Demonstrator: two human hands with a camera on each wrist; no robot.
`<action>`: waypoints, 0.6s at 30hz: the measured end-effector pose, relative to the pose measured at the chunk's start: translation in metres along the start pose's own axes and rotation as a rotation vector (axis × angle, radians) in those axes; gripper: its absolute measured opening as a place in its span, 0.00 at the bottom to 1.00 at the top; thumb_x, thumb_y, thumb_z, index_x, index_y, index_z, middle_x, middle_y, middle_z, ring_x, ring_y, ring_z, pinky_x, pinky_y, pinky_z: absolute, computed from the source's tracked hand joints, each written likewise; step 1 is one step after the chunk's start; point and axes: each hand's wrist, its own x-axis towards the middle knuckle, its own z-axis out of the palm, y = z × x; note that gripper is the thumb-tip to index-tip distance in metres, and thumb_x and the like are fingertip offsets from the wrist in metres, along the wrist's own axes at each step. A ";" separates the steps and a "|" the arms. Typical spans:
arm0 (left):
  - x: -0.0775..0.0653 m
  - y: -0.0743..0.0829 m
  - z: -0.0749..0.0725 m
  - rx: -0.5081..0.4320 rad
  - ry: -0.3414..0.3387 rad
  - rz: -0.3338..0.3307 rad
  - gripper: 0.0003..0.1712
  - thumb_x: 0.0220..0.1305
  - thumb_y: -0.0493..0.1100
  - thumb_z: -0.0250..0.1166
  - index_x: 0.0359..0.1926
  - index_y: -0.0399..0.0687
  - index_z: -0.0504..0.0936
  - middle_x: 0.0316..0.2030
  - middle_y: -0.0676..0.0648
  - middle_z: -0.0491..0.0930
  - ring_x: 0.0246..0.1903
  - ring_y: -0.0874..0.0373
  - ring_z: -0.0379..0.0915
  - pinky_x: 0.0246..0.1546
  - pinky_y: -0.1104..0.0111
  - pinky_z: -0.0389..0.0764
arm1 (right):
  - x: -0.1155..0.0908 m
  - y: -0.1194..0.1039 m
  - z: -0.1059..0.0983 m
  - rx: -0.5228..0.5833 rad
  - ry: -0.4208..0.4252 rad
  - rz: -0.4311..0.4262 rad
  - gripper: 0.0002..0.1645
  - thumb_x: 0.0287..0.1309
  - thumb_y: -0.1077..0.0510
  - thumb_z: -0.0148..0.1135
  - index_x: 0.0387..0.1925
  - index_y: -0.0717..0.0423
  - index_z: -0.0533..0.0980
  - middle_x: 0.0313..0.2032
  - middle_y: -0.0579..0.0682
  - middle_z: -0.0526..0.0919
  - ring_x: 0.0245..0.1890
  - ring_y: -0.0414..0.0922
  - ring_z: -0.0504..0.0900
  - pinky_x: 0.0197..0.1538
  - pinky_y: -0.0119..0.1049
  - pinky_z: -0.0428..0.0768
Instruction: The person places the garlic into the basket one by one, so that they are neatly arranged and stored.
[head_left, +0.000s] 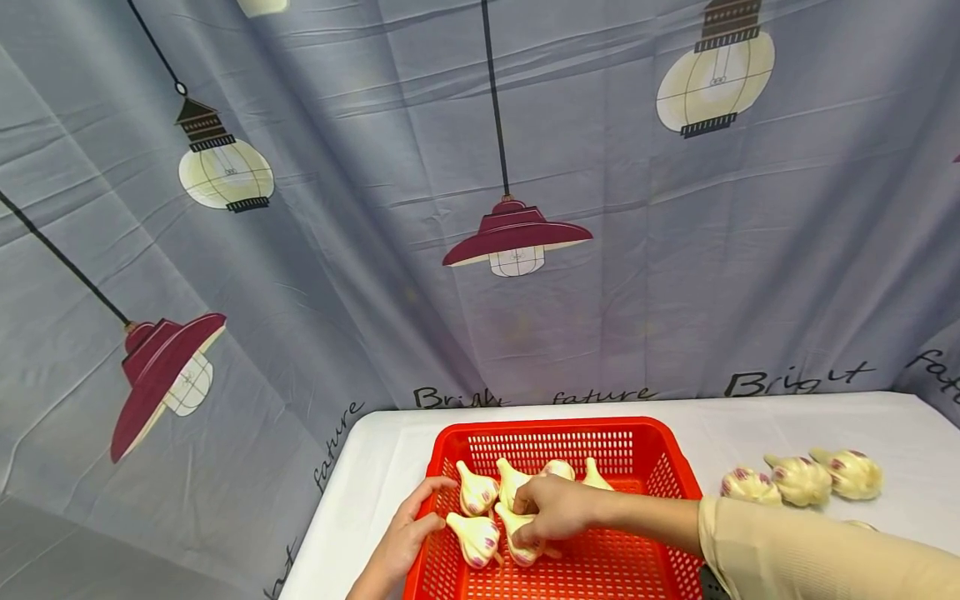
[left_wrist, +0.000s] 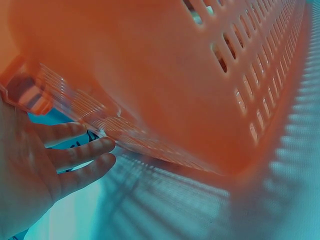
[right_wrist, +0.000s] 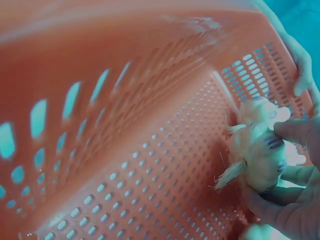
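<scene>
In the head view, a red plastic basket [head_left: 525, 430] holds several garlic bulbs toward its left and far sides. My right hand [head_left: 562, 507] reaches into it and grips a garlic bulb [head_left: 517, 540] by its upper side. The right wrist view shows this bulb [right_wrist: 262, 162] between thumb and fingers, its roots hanging over the basket floor, with another bulb [right_wrist: 257, 111] beside it. My left hand [head_left: 401, 537] holds the basket's left rim. In the left wrist view, three fingers [left_wrist: 82, 152] stretch along the basket's outer side. One garlic bulb [head_left: 476, 540] lies close to the left thumb.
Several more garlic bulbs [head_left: 801, 481] lie on the white table [head_left: 907, 433] to the right of the basket, one partly hidden by the right sleeve [head_left: 810, 546]. A grey curtain [head_left: 600, 325] printed with lamps hangs behind the table.
</scene>
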 end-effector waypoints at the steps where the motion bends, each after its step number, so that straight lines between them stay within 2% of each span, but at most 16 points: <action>1: 0.000 0.000 0.000 -0.003 -0.001 0.001 0.30 0.61 0.30 0.52 0.66 0.38 0.67 0.63 0.31 0.67 0.49 0.49 0.78 0.41 0.51 0.84 | 0.000 0.001 0.001 -0.010 0.006 -0.006 0.11 0.53 0.61 0.72 0.27 0.55 0.75 0.16 0.39 0.62 0.17 0.34 0.57 0.24 0.27 0.57; 7: 0.000 -0.001 0.001 -0.003 0.000 0.010 0.30 0.61 0.30 0.53 0.66 0.37 0.67 0.62 0.32 0.67 0.49 0.50 0.78 0.43 0.50 0.84 | 0.001 0.005 0.009 -0.091 0.066 -0.027 0.11 0.53 0.56 0.74 0.29 0.54 0.78 0.18 0.39 0.67 0.20 0.33 0.61 0.26 0.28 0.62; 12: 0.000 0.000 0.001 0.002 0.008 0.003 0.30 0.60 0.30 0.52 0.66 0.38 0.67 0.62 0.32 0.68 0.49 0.49 0.78 0.42 0.52 0.84 | 0.003 0.004 0.010 -0.127 0.100 -0.032 0.12 0.54 0.53 0.75 0.27 0.50 0.77 0.16 0.37 0.65 0.17 0.33 0.58 0.22 0.27 0.58; 15: 0.000 0.000 0.001 0.004 0.011 -0.004 0.30 0.60 0.30 0.52 0.66 0.39 0.68 0.62 0.32 0.67 0.50 0.48 0.77 0.42 0.52 0.84 | 0.003 0.003 0.009 -0.150 0.102 -0.035 0.13 0.53 0.52 0.76 0.27 0.50 0.77 0.17 0.37 0.65 0.18 0.33 0.59 0.23 0.28 0.59; 17: 0.000 0.001 0.001 0.008 0.011 -0.006 0.30 0.60 0.30 0.52 0.65 0.39 0.69 0.63 0.32 0.67 0.51 0.48 0.77 0.42 0.53 0.84 | 0.002 0.002 0.008 -0.164 0.095 -0.033 0.13 0.52 0.52 0.76 0.28 0.51 0.78 0.19 0.37 0.68 0.20 0.33 0.62 0.25 0.28 0.63; 18: 0.000 0.001 0.001 0.010 0.011 -0.007 0.30 0.60 0.30 0.52 0.65 0.40 0.69 0.62 0.32 0.67 0.50 0.47 0.77 0.42 0.53 0.84 | 0.002 0.002 0.008 -0.182 0.093 -0.029 0.13 0.53 0.51 0.76 0.29 0.52 0.79 0.19 0.38 0.69 0.20 0.33 0.63 0.29 0.30 0.69</action>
